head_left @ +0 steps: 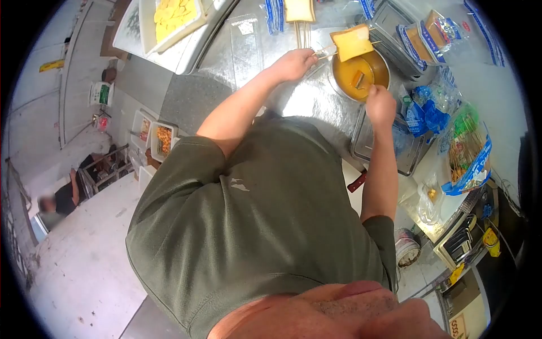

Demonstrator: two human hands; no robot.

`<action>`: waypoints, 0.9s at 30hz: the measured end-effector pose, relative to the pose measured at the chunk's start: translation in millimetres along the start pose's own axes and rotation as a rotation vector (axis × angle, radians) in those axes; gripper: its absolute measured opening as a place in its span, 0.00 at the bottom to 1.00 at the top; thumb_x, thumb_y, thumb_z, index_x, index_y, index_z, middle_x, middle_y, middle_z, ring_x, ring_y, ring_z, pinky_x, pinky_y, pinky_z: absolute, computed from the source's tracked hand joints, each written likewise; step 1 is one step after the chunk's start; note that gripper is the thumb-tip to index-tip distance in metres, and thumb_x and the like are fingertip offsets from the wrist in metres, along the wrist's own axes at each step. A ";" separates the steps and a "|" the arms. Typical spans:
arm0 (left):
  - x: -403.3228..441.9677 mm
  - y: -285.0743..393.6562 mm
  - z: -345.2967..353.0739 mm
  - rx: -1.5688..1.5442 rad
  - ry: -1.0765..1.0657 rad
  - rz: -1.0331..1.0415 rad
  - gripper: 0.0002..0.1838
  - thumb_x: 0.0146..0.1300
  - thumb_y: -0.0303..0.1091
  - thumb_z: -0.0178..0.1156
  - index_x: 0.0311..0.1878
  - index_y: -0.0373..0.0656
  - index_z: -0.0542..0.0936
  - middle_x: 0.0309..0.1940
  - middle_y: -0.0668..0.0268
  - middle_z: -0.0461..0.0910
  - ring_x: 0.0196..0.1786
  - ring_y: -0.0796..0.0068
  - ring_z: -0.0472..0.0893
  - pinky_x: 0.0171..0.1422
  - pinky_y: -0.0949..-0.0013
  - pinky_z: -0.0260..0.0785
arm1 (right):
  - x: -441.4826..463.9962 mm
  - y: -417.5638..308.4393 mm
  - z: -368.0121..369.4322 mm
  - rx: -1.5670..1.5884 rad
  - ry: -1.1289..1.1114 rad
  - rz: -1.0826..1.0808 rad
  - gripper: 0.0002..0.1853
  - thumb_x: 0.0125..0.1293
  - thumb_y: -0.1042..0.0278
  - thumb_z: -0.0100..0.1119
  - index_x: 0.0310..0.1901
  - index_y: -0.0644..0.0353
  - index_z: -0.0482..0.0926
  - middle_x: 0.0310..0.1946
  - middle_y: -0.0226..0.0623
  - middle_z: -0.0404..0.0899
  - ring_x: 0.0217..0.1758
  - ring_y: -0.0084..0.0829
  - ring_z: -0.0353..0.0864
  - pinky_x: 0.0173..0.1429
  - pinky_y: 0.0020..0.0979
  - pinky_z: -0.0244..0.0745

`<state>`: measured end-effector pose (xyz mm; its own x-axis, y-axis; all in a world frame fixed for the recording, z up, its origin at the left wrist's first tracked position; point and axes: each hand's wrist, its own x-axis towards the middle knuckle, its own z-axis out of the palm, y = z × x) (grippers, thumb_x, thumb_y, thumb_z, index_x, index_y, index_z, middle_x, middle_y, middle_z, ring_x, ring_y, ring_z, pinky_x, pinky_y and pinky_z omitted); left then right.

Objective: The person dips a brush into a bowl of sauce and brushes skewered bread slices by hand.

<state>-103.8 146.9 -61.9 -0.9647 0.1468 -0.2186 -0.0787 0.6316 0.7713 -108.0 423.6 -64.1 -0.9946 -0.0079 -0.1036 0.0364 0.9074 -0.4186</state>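
Observation:
My left hand [294, 64] is closed on the thin wooden skewers that run through a slice of bread [353, 43]. The slice hangs over the far rim of a metal pot [337, 85] with yellow-orange liquid [345, 70] in it. Above the near right side of the pot, my right hand [381, 105] is closed around a brush [358, 79]; its handle is mostly hidden by the fingers. The brush head is inside the pot, at the liquid. Farther off, a second skewered bread slice [299, 10] rests on the metal tabletop [299, 101].
Bagged bread [429, 39] lies beyond the pot. A blue plastic bag [426, 113] and a bag of skewers [466, 147] are at right. A white tray of yellow slices [200, 22] stands at upper left. A knife handle [357, 182] shows beside my right forearm. Another person [65, 195] is far left.

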 end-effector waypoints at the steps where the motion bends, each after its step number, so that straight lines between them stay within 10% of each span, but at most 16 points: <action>1: -0.8 0.8 -1.1 -0.002 0.004 -0.001 0.18 0.71 0.44 0.49 0.41 0.37 0.77 0.28 0.54 0.78 0.34 0.60 0.77 0.44 0.59 0.69 | 6.1 -4.1 3.6 -0.038 -0.057 -0.019 0.21 0.67 0.56 0.47 0.35 0.66 0.82 0.36 0.54 0.82 0.42 0.51 0.82 0.46 0.45 0.74; 6: -0.9 -2.5 -5.0 -0.029 0.011 -0.018 0.17 0.70 0.44 0.49 0.41 0.37 0.77 0.30 0.52 0.78 0.37 0.57 0.77 0.45 0.58 0.69 | 10.0 13.0 -8.7 0.232 0.041 0.013 0.19 0.68 0.56 0.50 0.38 0.66 0.81 0.30 0.49 0.83 0.33 0.46 0.83 0.37 0.41 0.74; 12: -9.3 6.5 0.9 -0.041 -0.069 -0.061 0.17 0.70 0.43 0.49 0.42 0.37 0.78 0.35 0.47 0.80 0.42 0.46 0.79 0.49 0.54 0.69 | -21.8 33.3 -37.2 1.418 0.132 0.494 0.07 0.68 0.67 0.57 0.37 0.63 0.77 0.18 0.21 0.64 0.20 0.14 0.60 0.24 0.20 0.53; 17: -6.3 11.3 12.4 -0.035 -0.107 -0.019 0.17 0.70 0.44 0.49 0.40 0.37 0.77 0.28 0.56 0.77 0.34 0.63 0.76 0.44 0.61 0.68 | -11.7 13.3 -32.2 1.660 0.132 0.409 0.08 0.68 0.68 0.56 0.30 0.58 0.73 0.17 0.23 0.63 0.16 0.17 0.57 0.21 0.22 0.52; 23: -8.1 8.5 14.9 -0.017 -0.081 0.022 0.17 0.71 0.43 0.49 0.42 0.37 0.77 0.29 0.55 0.78 0.35 0.62 0.76 0.45 0.61 0.69 | -25.1 -3.9 -32.6 1.125 0.155 0.543 0.10 0.66 0.71 0.54 0.26 0.58 0.71 0.18 0.24 0.65 0.16 0.17 0.60 0.21 0.22 0.53; 27: -10.0 8.0 12.5 -0.017 -0.111 -0.025 0.17 0.71 0.44 0.49 0.42 0.37 0.77 0.29 0.55 0.78 0.35 0.62 0.76 0.45 0.61 0.69 | -24.1 23.2 -20.3 1.498 0.174 0.432 0.08 0.66 0.71 0.54 0.28 0.62 0.73 0.18 0.27 0.67 0.16 0.18 0.62 0.20 0.24 0.56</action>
<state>-91.6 159.9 -61.0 -0.9286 0.2157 -0.3019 -0.1071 0.6232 0.7747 -85.1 453.4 -52.9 -0.8785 0.2753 -0.3905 0.2649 -0.3997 -0.8776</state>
